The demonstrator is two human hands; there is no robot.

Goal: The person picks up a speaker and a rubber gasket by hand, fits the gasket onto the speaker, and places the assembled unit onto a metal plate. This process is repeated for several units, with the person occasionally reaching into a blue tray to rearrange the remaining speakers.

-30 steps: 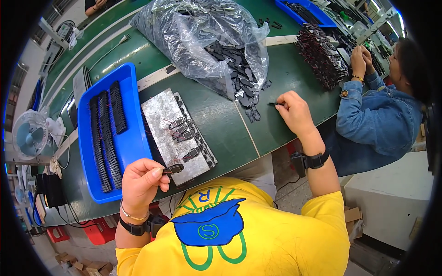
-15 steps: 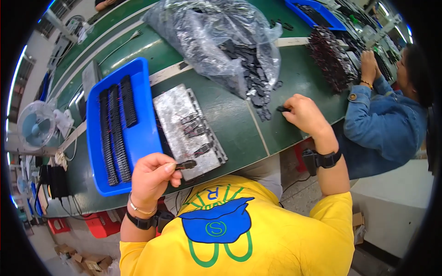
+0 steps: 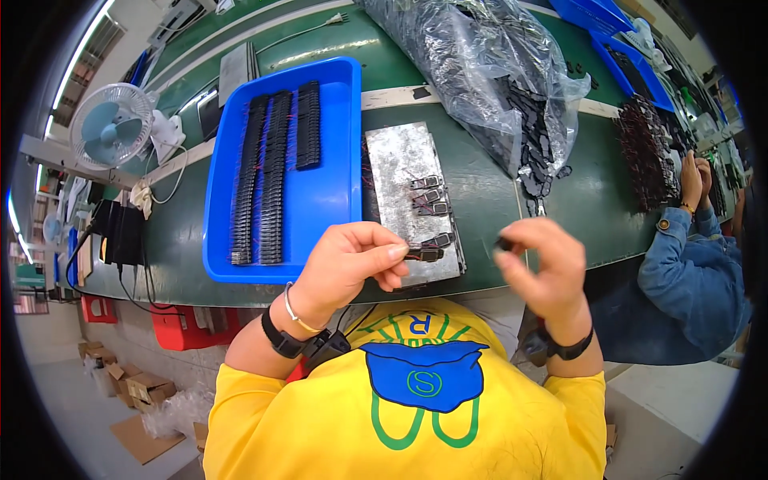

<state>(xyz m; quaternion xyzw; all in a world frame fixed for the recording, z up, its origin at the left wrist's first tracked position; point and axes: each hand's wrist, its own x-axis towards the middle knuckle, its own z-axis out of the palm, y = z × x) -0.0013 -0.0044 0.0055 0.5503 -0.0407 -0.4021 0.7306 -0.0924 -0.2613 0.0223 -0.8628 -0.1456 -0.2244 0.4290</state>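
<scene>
My left hand (image 3: 344, 264) pinches a small black part with thin wires (image 3: 426, 254) between thumb and fingers, over the near end of a worn silver metal plate (image 3: 396, 152). Several similar small wired parts (image 3: 429, 196) lie on that plate, one close to the held part. My right hand (image 3: 550, 268), slightly blurred, has thumb and fingertips closed on a small black piece (image 3: 502, 244), held above the bench right of the plate. Beyond it, flat black pieces (image 3: 532, 128) spill from the mouth of a large clear plastic bag (image 3: 456, 60).
A blue tray (image 3: 332, 200) with rows of black parts (image 3: 274, 176) stands left of the plate on the green bench (image 3: 472, 152). A white fan (image 3: 112, 128) is at far left. On the right, a person in a denim jacket (image 3: 692, 280) works beside a stack of dark wired parts (image 3: 644, 152).
My right hand has come back from near the spilled pieces toward my left hand, still holding the black piece. My left hand keeps its part. The whole view has shifted.
</scene>
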